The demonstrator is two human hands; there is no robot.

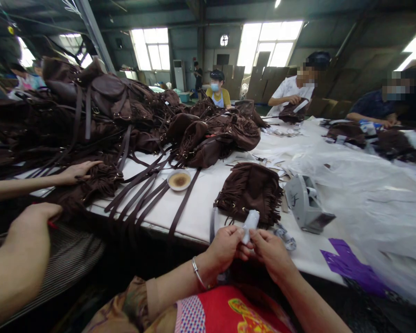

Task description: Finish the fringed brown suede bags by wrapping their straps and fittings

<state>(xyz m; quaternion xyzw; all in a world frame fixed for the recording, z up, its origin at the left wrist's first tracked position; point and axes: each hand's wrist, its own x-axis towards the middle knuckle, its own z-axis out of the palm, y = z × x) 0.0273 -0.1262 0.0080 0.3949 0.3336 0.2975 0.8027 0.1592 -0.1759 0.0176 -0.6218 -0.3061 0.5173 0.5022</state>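
My left hand [227,247], with a bangle on the wrist, pinches the lower end of a small whitish wrapped piece [252,220] at the table's front edge. From the other side my right hand [269,249] closes its fingertips on the same piece. Whether anything lies inside the wrapping cannot be seen. Just beyond both hands, a dark brown fringed bag [251,187] lies flat on the white table [201,203]. A crumpled bit of grey wrapping [286,237] is beside my right hand.
A grey tape dispenser [308,206] stands right of the bag, near purple plastic [350,263] and clear sheeting [377,194]. Leftward are a bowl of yellowish liquid [179,180], dangling straps [183,203] and heaped brown bags [104,101]. A co-worker's hands [78,173] reach in there; others work across.
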